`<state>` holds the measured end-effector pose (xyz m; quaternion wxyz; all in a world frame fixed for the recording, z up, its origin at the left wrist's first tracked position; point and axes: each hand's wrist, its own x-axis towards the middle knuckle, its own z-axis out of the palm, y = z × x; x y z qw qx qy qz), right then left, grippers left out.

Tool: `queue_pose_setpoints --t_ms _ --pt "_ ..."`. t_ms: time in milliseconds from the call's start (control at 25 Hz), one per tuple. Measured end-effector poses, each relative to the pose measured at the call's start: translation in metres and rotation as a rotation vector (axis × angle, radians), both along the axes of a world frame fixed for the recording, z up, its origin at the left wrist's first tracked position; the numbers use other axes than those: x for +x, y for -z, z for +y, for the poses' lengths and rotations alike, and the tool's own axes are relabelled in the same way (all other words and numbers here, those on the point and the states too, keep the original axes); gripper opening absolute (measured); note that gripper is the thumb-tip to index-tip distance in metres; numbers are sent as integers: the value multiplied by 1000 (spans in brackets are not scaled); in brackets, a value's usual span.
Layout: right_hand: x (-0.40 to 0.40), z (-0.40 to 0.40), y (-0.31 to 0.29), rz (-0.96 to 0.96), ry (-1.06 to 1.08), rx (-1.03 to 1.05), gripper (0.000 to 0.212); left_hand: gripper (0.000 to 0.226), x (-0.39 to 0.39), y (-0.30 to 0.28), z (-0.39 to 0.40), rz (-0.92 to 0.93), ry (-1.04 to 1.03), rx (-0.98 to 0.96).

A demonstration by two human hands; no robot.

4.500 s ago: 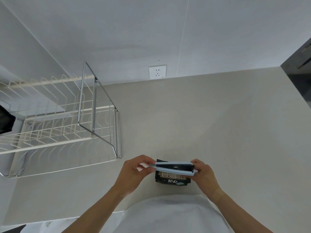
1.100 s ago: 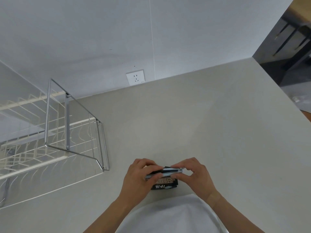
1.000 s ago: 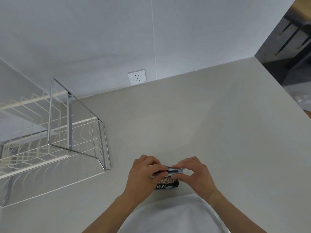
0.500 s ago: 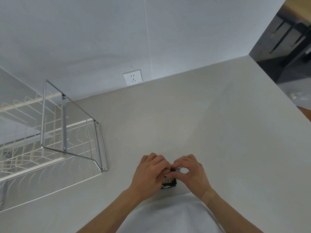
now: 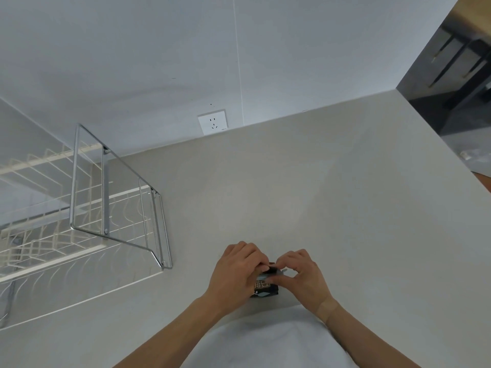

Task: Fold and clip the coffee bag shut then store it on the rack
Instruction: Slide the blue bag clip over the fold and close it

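Note:
A small black coffee bag (image 5: 264, 288) with pale lettering stands on the counter close to my body. Across its folded top lies a light blue clip (image 5: 273, 273), mostly covered by my fingers. My left hand (image 5: 233, 272) presses on the clip and bag top from the left. My right hand (image 5: 303, 277) pinches the clip's right end between thumb and fingers. The two-tier wire rack (image 5: 87, 208) with a metal frame stands at the left of the counter, apart from the bag.
The beige counter (image 5: 305, 195) runs to a white wall with a socket (image 5: 212, 124). Its right edge drops to a dark floor area with furniture legs (image 5: 457, 65). My white shirt (image 5: 268, 341) fills the bottom of the view.
My hands have drawn together over the bag top, so the long blue clip, plainly visible earlier, is now mostly covered. The bag stays in place near my body.

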<state>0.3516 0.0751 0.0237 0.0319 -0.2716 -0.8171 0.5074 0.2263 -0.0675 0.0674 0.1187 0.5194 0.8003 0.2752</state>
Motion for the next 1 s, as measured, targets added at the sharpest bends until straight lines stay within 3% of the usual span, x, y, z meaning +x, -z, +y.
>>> queue_pose_setpoints --t_ms 240,480,720,1000 --pt "-1 2 -14 -18 -107 88 34 13 -16 -2 -20 -83 -90 -45" --pt "-37 -11 -37 16 -255 280 25 20 -30 9 -80 -499 -396 66" --pt "-70 -35 -50 108 -484 461 20 17 -25 17 -79 -613 -461 145" --pt "-66 -42 -49 106 -391 400 2 17 -23 23 -73 -693 -471 194"
